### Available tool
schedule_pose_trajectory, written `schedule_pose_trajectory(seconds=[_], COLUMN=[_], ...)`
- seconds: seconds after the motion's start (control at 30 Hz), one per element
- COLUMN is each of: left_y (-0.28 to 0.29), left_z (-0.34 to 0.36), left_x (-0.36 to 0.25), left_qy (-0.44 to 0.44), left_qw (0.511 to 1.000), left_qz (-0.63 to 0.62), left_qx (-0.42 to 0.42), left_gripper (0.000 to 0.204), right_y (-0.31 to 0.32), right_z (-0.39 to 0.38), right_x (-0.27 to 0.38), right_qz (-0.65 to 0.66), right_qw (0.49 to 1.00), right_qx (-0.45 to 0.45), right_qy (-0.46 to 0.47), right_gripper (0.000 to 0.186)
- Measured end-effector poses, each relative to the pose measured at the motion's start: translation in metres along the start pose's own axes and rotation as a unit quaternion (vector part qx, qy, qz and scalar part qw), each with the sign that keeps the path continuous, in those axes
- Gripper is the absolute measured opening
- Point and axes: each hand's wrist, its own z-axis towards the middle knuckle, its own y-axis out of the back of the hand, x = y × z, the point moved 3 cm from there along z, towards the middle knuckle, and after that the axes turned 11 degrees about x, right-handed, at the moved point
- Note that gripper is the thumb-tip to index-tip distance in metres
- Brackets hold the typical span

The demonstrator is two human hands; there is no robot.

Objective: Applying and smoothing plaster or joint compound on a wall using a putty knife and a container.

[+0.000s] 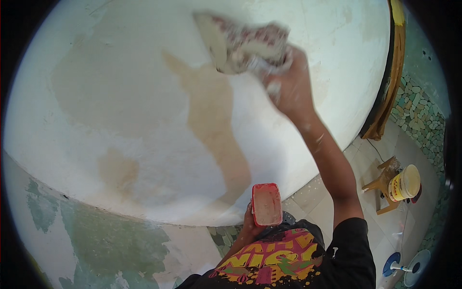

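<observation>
My right hand (291,82) is raised against the white wall, its fingers closed round a wide putty knife (236,43). The knife is caked in pale and reddish-brown smears, and motion blurs it. Its broad edge points left; whether it touches the wall I cannot tell. Low in front of my chest, my left hand (248,224) grips a red rectangular tub (267,204) by its left side. Pinkish-beige paste fills the tub, and most of the left fingers are hidden behind it. The curved white wall (313,144) carries grey and tan patches, with my arm's shadow across it.
At right, a white-and-yellow bucket (404,183) stands by a tan stool (385,185) on the tiled floor (313,192). A blue-and-white round object (404,267) lies lower right. Brown wood trim (392,91) edges the wall; pebble-patterned stone (418,106) lies beyond.
</observation>
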Motion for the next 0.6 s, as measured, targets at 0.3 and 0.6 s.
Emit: schedule_pose_trajectory(seconds=[0.3,0.6], left_y=[-0.002,-0.004], left_z=[0.006,0.009], left_x=[-0.002,-0.007], left_qy=[-0.007,-0.005], left_qw=[1.0,1.0], left_qz=[-0.013,-0.012], left_qx=[0.002,0.016], left_gripper=[0.061,0.061], right_y=[0.056,0.109], right_z=[0.034,0.026], right_x=[-0.081,-0.07], right_qz=[-0.51,-0.247], right_qw=[0.84,0.95], right_qx=[-0.093,-0.191], right_qy=[0.158,0.002], right_gripper=[0.026,0.022])
